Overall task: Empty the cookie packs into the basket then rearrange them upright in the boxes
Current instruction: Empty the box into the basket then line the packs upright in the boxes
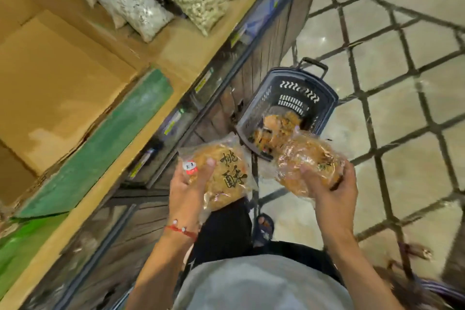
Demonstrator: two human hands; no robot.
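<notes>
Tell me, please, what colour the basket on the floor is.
The basket is dark blue-grey, seen best in the head view.

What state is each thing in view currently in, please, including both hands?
Left hand: grips the clear-wrapped cookie pack with black characters, printed side up.
Right hand: grips a second clear-wrapped cookie pack, held aloft.
Dark slotted plastic basket: on the floor, partly filled.
Loose cookie packs in the basket: lying jumbled.
Brown cardboard box: on the shelf, flaps apparently closed.
Clear seed bags: lying on the shelf.
</notes>
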